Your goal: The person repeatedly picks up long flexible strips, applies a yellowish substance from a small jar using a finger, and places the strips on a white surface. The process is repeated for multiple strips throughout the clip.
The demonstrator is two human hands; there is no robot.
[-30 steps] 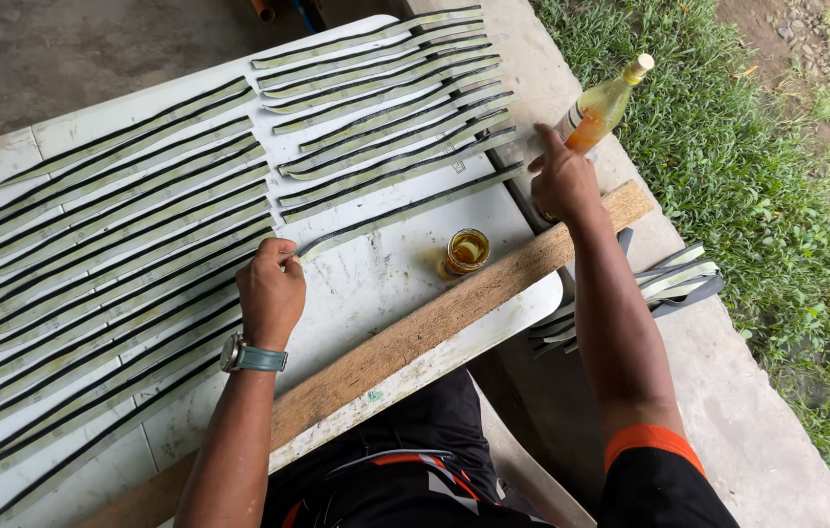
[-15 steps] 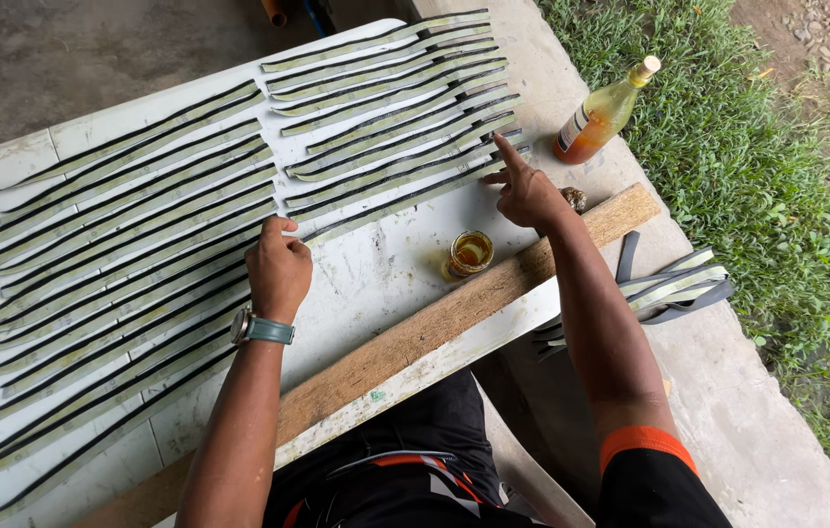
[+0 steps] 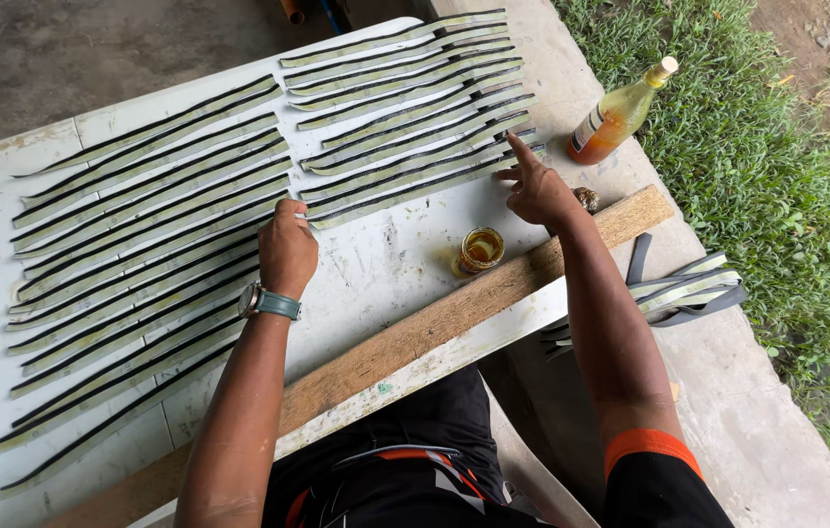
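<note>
Your left hand (image 3: 288,249) sits knuckles-up on the white table (image 3: 376,269), curled over the near end of a long green-and-dark strip (image 3: 405,191); the fingers are tucked under, so you cannot tell from here whether they pinch the strip or only press it down. A teal-banded wristwatch (image 3: 268,303) shows on that wrist. Your right hand (image 3: 537,191) is spread loose and grips nothing, its fingertips (image 3: 517,147) resting on the far end of the same strip, at the lower edge of the right-hand group of strips (image 3: 415,88). A second, larger group of strips (image 3: 141,235) lies in rows across the left part of the table (the rows run slightly uphill to the right). Just beside your right wrist stands a small glass jar of amber liquid (image 3: 480,249), near a bare wooden plank (image 3: 415,337) that runs along the table's near edge. On the concrete ledge (image 3: 767,411) to the right, a glass bottle of amber liquid (image 3: 620,112) stands tilted in view, and a loose bundle of strips (image 3: 679,288) lies lower down, well apart from the bottle, next to the grass (image 3: 777,176).
</note>
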